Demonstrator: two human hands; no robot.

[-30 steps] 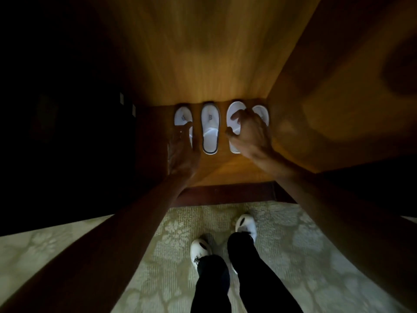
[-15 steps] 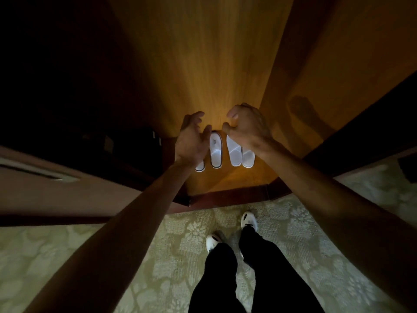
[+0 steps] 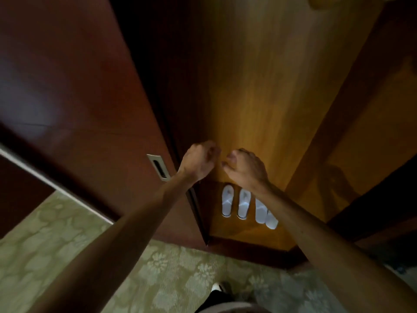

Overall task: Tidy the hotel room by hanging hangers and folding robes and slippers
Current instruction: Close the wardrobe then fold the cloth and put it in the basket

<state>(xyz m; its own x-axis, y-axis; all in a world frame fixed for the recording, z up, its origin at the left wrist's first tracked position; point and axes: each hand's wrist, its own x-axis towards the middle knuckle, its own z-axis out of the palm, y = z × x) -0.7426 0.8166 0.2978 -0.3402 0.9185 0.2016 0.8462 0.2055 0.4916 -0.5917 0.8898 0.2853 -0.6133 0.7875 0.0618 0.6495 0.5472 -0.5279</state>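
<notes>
So, both hands are up in front of the open closet and neither one has anything in it. The left hand (image 3: 198, 160) has its fingers curled in loosely, and the right hand (image 3: 244, 168) is much the same, knuckles up, fingers bent under. They sit close together with a small gap between them, not touching.

The thing that matters is the slippers (image 3: 246, 205): four white ones lined up side by side on the closet floor (image 3: 237, 231), below the hands and well apart from them. Their long axes run front to back, into the closet, and I can't tell for sure which end is the toe. The right forearm crosses over the two right-hand slippers, so that hand looks like the nearer one to those, while the left pair sits in the open between the two arms. My guess is the slippers are already sorted and any next reach goes elsewhere.

The sliding door (image 3: 90, 109) with its recessed metal pull (image 3: 159, 169) is just left of the left wrist.

Hard to see: the tops of the two right slippers are hidden behind the right wrist, the upper closet is cropped so no rail, hangers or robes show, and the whole shot is dim and a bit smeared. Patterned carpet (image 3: 67, 245) below.
</notes>
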